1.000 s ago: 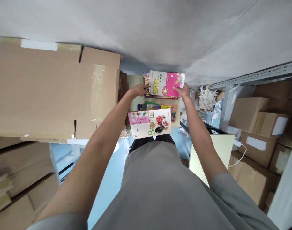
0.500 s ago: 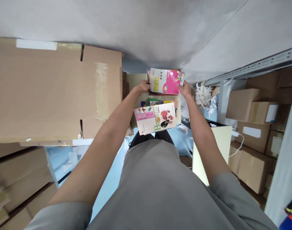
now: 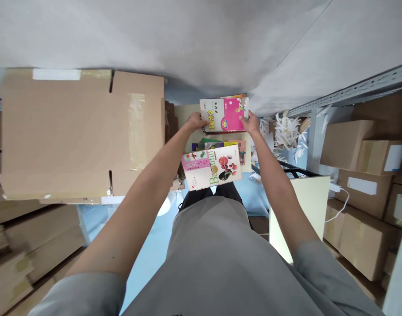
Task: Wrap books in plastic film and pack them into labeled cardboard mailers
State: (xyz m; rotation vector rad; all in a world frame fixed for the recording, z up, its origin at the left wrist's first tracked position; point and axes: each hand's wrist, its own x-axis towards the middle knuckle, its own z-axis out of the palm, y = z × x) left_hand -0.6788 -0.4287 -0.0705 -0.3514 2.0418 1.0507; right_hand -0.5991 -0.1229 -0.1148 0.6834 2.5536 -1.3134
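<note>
A stack of books (image 3: 224,112), topped by a pink and white cover, lies between my two hands at the far side of a pale tabletop (image 3: 186,110). My left hand (image 3: 197,121) is closed on the stack's left edge, thumb on the top cover. On the opposite edge, my right hand (image 3: 250,123) grips with its thumb over the pink part. Closer to my body lies a white book with vegetables on its cover (image 3: 212,166). Several other books (image 3: 217,144) show partly from under it, one with a yellow strip.
A large cardboard box (image 3: 82,136) stands on the left. Cartons (image 3: 347,140) fill a metal shelf on the right. White paper strips (image 3: 286,131) are heaped beyond my right arm, and a pale board (image 3: 306,206) stands below it. A grey wall (image 3: 187,39) rises behind the books.
The pink and white top book has shifted left and slightly down on the stack, uncovering an orange edge behind it. Both hands still hold the stack's sides. The view has turned slightly.
</note>
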